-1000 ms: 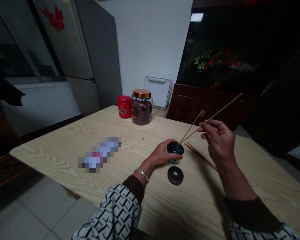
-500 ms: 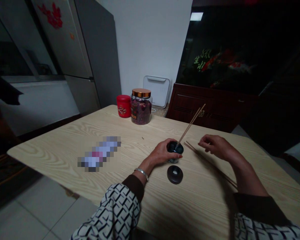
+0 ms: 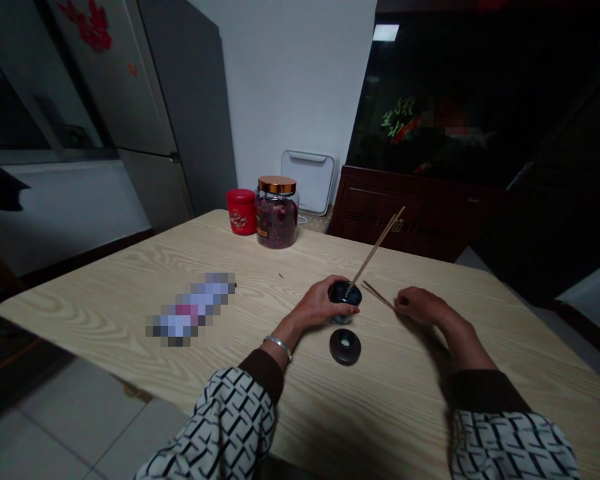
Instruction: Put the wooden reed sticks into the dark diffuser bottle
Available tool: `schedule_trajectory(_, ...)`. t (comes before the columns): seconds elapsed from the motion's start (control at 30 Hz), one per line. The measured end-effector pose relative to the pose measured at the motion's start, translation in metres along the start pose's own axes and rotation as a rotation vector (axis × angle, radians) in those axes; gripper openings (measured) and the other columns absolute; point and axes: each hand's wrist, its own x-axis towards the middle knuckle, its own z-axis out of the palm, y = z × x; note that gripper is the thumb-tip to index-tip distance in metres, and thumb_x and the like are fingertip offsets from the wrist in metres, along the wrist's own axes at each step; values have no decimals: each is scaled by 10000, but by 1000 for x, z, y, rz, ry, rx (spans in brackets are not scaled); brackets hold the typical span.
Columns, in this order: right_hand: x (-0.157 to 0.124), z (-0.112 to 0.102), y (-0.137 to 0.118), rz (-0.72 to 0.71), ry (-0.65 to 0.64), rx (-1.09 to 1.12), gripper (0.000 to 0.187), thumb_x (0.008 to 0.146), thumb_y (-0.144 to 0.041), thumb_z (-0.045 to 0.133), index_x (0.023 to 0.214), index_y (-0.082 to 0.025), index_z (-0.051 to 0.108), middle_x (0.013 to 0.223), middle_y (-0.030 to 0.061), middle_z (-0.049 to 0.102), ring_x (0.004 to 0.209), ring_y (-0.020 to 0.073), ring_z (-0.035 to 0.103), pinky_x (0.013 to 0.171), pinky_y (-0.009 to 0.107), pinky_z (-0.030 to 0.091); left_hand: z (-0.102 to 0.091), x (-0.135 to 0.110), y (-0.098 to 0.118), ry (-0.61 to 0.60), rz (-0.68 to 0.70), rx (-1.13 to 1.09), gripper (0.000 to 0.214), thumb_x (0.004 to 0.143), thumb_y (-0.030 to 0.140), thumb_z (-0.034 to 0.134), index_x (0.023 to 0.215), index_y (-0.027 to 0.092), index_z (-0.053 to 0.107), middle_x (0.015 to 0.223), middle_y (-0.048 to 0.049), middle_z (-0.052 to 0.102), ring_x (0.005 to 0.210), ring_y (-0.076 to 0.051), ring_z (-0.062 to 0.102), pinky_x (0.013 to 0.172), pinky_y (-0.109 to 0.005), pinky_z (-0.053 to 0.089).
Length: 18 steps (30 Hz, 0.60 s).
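Note:
My left hand [image 3: 325, 300] is wrapped around a small dark glass diffuser bottle [image 3: 342, 316] standing on the table. Thin wooden reed sticks [image 3: 377, 247] lean out of the bottle's mouth, up and to the right. On the near side of the bottle lies a dark round cap [image 3: 345, 347] with a hole in its middle. More reed sticks [image 3: 379, 295] lie on the table to the right of the bottle. My right hand [image 3: 421, 307] is closed over these, its thumb and fingertips pinched at them; their near ends are hidden by the hand.
The pale wooden table [image 3: 300, 400] carries a blurred-out flat item [image 3: 193, 310] on the left. At its far edge stand a red canister [image 3: 241, 212] and a clear jar of dried purple-red contents with a copper lid [image 3: 277, 213]. A small dark sliver [image 3: 281, 275] lies mid-table.
My right hand has come down and left from above the loose reed sticks and closed on them. My left hand keeps its grip on the bottle. The view has shifted slightly.

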Motion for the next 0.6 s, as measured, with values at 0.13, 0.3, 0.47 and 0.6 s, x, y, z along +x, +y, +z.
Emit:
schedule_trajectory(0.13,0,-1,-4,4,29,-3,133,768,-276,617,793,-196,721,897,92,722,793,206,648,642,275,394,0,0,1,0,-4,-3,738,603,351,889,1252,166,591,1079,-100,669,1020,-237,621,939,-399,495)
schedule_trajectory(0.3,-8,-15,-5,-29,102,85,144,779,-279,602,717,-181,688,762,72,704,681,177,622,602,270,395,0,0,-1,-11,-7,4,734,606,367,887,1249,168,594,1087,-102,669,1020,-237,621,928,-394,498)
schedule_trajectory(0.47,-32,-52,-21,-227,523,818,174,793,-351,657,763,-180,669,649,17,656,602,148,617,529,238,446,0,1,-2,-9,5,0,726,608,360,887,1242,158,596,1068,-102,673,1003,-234,619,933,-403,490)
schedule_trajectory(0.6,-50,-70,-55,-306,869,1376,141,741,-303,750,794,-197,673,680,-4,658,620,145,658,494,225,502,0,0,0,-3,7,-12,714,605,353,890,1229,157,603,1093,-113,667,1024,-242,619,939,-408,493)
